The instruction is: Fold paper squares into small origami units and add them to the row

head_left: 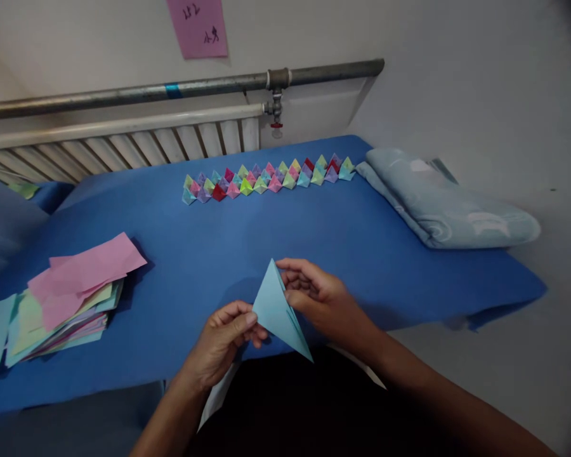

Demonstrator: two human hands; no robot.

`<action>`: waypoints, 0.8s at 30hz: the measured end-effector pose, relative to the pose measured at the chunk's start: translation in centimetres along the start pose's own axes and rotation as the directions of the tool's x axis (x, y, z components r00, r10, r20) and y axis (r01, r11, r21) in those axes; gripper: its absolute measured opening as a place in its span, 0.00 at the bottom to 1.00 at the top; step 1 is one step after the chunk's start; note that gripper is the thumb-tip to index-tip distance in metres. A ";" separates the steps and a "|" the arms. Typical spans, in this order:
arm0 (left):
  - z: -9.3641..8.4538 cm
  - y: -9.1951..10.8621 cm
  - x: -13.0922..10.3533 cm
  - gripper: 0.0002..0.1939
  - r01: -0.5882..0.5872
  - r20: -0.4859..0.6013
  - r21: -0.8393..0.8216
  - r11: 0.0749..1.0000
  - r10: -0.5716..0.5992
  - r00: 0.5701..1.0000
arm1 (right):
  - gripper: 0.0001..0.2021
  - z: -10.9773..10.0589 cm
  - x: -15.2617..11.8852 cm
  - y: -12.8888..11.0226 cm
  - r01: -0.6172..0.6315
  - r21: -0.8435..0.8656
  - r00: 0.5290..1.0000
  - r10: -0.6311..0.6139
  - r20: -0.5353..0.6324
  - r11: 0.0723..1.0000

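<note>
A light blue sheet of paper (276, 308), folded into a triangle, is held in the air above the front edge of the blue-covered table. My left hand (231, 330) pinches its left corner between thumb and fingers. On the other side, my right hand (316, 292) grips the layered right edge, thumb in front and fingers near the top point. Farther back lie several rows of small folded paper pieces (261, 184) in many colours, set close together. To the left rests a loose stack of coloured paper sheets (76, 292), pink ones on top.
A folded grey-blue blanket (447, 203) lies at the right end of the blue-covered table (181, 266). Behind it run a metal pipe (124, 94) with a red-handled valve and a white radiator (147, 149). A pink note (200, 32) hangs on the wall.
</note>
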State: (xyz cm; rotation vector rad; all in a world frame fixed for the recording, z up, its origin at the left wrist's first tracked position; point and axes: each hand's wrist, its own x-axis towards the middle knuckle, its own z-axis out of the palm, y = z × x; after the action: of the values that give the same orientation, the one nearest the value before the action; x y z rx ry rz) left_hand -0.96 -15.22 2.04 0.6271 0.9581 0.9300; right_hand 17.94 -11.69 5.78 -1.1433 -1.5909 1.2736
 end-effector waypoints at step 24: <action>2.8 1.1 1.5 0.33 -0.025 -0.050 0.324 0.946 0.044 0.998 | 0.06 1.4 1.6 3.3 0.115 -0.424 0.988 -0.147 -0.043 0.898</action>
State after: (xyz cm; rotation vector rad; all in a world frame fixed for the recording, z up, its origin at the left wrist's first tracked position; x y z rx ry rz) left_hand 1.51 -13.56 3.60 0.9013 1.1666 0.8305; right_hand 16.69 -10.30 2.38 -1.2978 -1.9084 0.8065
